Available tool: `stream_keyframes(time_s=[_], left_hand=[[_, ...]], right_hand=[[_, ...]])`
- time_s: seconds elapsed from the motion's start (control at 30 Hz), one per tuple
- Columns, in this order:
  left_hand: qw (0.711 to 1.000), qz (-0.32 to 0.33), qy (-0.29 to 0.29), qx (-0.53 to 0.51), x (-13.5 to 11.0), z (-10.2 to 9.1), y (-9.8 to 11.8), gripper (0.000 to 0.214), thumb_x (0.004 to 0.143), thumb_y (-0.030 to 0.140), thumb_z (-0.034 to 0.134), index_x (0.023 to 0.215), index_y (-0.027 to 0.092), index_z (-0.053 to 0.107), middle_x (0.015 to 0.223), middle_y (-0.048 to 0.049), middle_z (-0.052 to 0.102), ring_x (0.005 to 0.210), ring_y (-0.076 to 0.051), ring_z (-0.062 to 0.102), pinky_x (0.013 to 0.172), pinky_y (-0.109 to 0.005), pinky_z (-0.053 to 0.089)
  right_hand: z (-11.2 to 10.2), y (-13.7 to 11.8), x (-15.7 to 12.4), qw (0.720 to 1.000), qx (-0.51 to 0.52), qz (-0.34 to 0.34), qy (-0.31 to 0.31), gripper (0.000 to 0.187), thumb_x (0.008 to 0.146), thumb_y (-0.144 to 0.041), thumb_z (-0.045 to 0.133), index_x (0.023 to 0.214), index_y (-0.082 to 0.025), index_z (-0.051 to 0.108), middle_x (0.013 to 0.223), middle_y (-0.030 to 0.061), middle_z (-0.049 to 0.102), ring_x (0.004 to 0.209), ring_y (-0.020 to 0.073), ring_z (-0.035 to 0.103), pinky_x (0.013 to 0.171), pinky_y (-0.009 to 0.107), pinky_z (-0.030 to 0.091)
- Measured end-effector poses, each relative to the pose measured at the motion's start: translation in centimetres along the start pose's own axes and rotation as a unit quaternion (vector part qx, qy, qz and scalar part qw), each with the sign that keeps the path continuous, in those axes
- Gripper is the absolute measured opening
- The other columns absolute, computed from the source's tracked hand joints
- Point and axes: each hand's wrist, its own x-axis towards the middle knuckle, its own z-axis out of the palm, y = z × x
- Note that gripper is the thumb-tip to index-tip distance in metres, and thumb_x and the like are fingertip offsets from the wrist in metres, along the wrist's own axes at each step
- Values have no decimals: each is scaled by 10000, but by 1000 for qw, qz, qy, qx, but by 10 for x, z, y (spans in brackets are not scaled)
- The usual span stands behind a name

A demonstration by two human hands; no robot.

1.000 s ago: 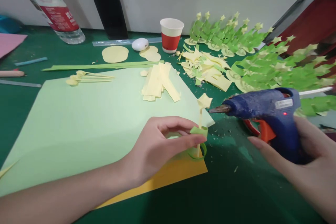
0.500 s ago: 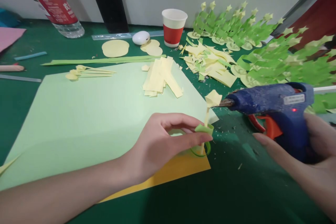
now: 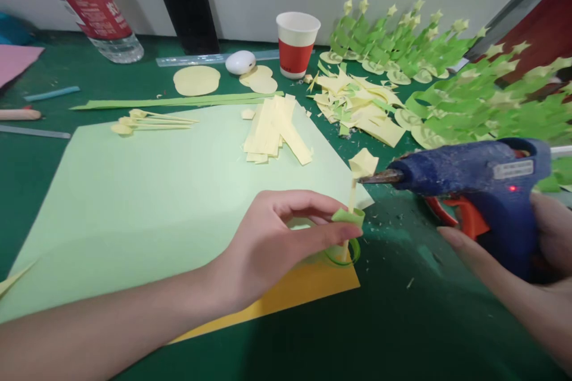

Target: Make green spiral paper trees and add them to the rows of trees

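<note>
Between its thumb and fingers, my left hand (image 3: 286, 244) pinches a paper flower (image 3: 363, 164), kept upright over the front right of the pale green sheet. The flower has a cream star on top, a thin cream stem and a curled green paper strip (image 3: 347, 216) around the stem at my fingertips. My right hand (image 3: 527, 286) is wrapped around the handle of a blue glue gun (image 3: 469, 172) with an orange trigger and a lit red light. Its metal nozzle points left, its tip just below the star and close to the stem.
Cream paper strips (image 3: 272, 131) and stick stems (image 3: 152, 124) lie on the pale green sheet (image 3: 147, 190). Behind are paper scraps (image 3: 357, 98), a paper cup (image 3: 297, 44), a white egg-shaped object (image 3: 240, 63) and a bottle (image 3: 102, 18). Finished paper flowers (image 3: 397, 41) stand at right.
The glue gun has shifted slightly to the right with my right hand, baring more of its nozzle beside the stem. My left hand and the paper flower stay almost still.
</note>
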Motion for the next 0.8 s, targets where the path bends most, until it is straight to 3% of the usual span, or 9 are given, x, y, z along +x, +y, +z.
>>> stream_keyframes(time_s=[0.33, 0.57, 0.8], left_hand=[[1000, 4, -14, -27, 0, -2, -1, 69, 654, 168, 696, 594, 200, 684, 590, 56, 648, 560, -56, 568, 516, -104, 467], [1000, 12, -13, -25, 0, -1, -2, 91, 661, 147, 690, 593, 207, 688, 576, 68, 642, 549, -40, 558, 505, -81, 450], [1000, 2, -16, -25, 1, -2, -1, 91, 665, 153, 688, 592, 207, 695, 579, 60, 648, 546, -48, 571, 524, -95, 470]], right_hand=[[1, 0, -2, 1000, 4, -6, 6, 279, 638, -499, 563, 713, -263, 436, 491, -33, 417, 432, 139, 350, 486, 331, 301], [2, 0, -3, 1000, -2, -5, 8, 262, 646, -473, 571, 687, -263, 420, 520, -22, 453, 455, 155, 398, 497, 331, 336], [2, 5, 7, 977, -165, -103, 83, 347, 684, -552, 493, 691, -245, 332, 486, -33, 359, 419, 148, 364, 418, 273, 271]])
